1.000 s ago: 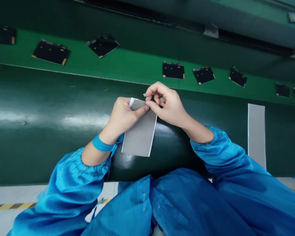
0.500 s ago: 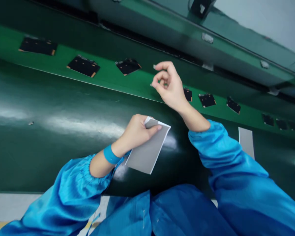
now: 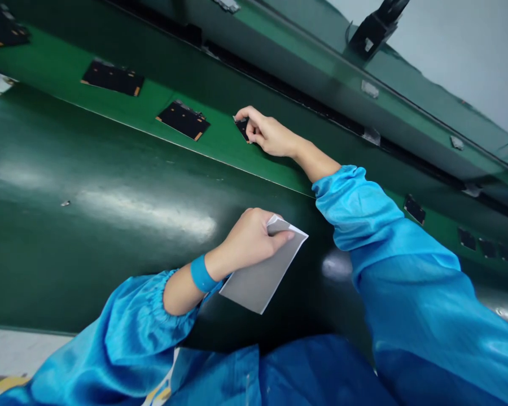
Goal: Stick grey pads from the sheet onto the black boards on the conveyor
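My left hand (image 3: 258, 237) is closed on a grey sheet with white edges (image 3: 254, 282), its thumb flat on the upper face. The sheet tilts above the dark green work surface. Over the bright green strip, my right hand (image 3: 266, 132) reaches to a black flat board (image 3: 241, 128), its fingers bent over that board and partly hiding it. A small pale piece (image 3: 235, 118) shows at the index fingertip, by the board's upper left corner. How firmly the fingers touch the board cannot be seen.
More black boards with orange corners, such as one (image 3: 184, 119) left of my right hand, lie along the green strip (image 3: 220, 148). A dark ledge (image 3: 279, 84) runs behind it. A tiny scrap (image 3: 65, 203) lies on the dark green surface (image 3: 38, 237).
My right hand has moved left and slightly forward onto a black board; earlier it hovered with small grey pieces at thumb and index tips. The view has shifted. My left hand keeps the sheet.
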A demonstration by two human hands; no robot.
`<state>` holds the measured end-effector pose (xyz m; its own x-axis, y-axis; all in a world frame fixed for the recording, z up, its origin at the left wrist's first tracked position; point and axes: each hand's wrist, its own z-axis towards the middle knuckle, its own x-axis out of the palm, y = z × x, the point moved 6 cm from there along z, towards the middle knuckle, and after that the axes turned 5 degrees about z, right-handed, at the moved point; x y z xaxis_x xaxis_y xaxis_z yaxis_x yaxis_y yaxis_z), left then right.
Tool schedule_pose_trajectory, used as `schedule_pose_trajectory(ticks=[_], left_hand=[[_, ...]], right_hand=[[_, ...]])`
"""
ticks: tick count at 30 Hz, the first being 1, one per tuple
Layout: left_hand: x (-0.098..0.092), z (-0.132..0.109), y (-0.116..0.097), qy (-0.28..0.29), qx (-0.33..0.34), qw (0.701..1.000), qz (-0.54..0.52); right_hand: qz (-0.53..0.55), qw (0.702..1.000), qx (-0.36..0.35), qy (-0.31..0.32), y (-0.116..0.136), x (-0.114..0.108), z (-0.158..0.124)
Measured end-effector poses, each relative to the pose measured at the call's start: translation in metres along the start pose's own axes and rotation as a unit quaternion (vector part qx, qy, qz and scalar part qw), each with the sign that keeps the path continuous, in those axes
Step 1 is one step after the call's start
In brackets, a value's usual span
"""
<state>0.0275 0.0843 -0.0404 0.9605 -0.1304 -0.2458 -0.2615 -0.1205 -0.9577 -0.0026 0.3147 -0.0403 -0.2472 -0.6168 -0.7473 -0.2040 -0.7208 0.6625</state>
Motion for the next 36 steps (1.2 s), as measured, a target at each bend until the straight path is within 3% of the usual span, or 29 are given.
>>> schedule_pose_trajectory(ticks=[12,25,30,33,36], left_hand=[[0.005,0.002,0.007,0.006,0.0,1.0,0.004],[0.004,0.003,0.008,0.009,-0.004,1.0,0.014],[0.005,0.002,0.006,0.005,0.01,1.0,0.016],[0.007,-0.001,0.004,0.005,0.015,0.999,0.028],[0.01,-0.002,0.001,0.015,0.015,0.999,0.031]], right_hand=[[-0.042,0.997,-0.056,0.027,-0.023,-0.002,-0.014],[-0.116,0.993,0.008,0.022,-0.023,-0.004,-0.041],[-0.18,0.978,0.092,-0.045,-0.021,-0.028,-0.053],[-0.156,0.974,0.123,-0.107,-0.011,-0.042,-0.044],[-0.049,0.983,0.134,-0.115,0.008,-0.027,-0.013]])
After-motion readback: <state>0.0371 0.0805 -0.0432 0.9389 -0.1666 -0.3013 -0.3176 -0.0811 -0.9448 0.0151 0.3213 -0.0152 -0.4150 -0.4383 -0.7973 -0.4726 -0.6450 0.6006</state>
